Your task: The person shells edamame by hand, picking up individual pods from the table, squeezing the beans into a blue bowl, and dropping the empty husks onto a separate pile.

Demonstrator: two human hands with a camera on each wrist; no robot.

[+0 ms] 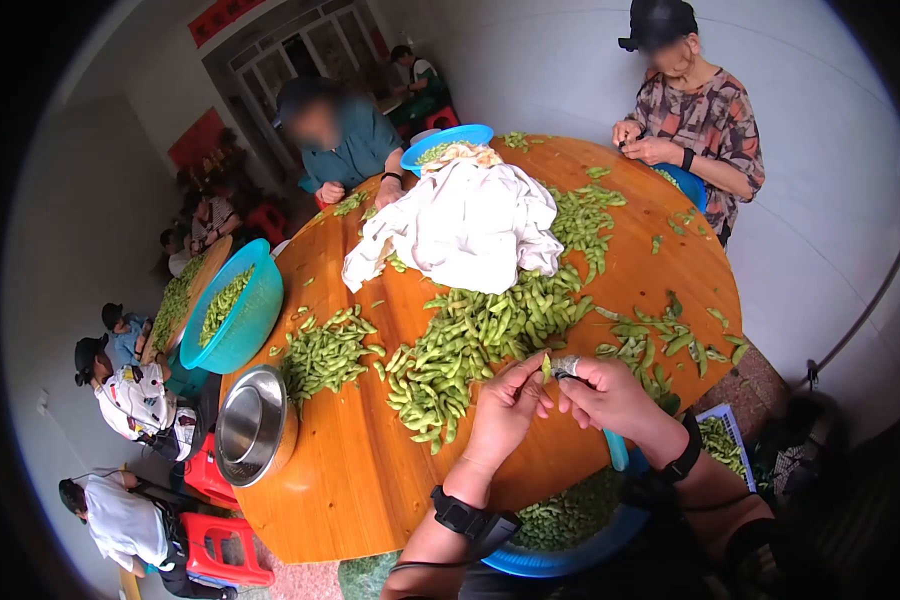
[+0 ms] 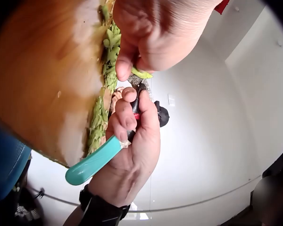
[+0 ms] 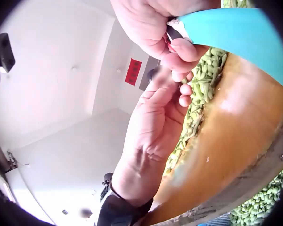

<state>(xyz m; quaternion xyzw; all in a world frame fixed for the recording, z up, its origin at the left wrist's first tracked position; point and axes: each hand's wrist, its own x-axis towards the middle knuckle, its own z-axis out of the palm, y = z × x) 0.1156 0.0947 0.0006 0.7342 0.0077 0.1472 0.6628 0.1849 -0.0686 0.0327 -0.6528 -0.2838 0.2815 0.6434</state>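
Observation:
Over the near part of the table, my left hand [image 1: 502, 412] pinches a green pod [image 1: 546, 368] between thumb and fingers. Just beside it, my right hand [image 1: 615, 398] is curled round a tool with a teal handle [image 2: 95, 161]; the tool's working end is mostly hidden by fingers. The two hands almost meet. In the left wrist view the pod [image 2: 141, 74] sticks out from under my left hand [image 2: 162, 33], above my right hand [image 2: 137, 127]. A large heap of pods [image 1: 490, 335] lies beyond the hands.
A white cloth [image 1: 470, 225] lies mid-table. A steel bowl [image 1: 254, 428] and teal basin [image 1: 255, 310] stand at the left. Below the table's near edge, a blue basin [image 1: 540, 562] holds green beans. Two people [image 1: 345, 140] [image 1: 695, 130] sit across, and a blue basin [image 1: 475, 132] stands at the far side.

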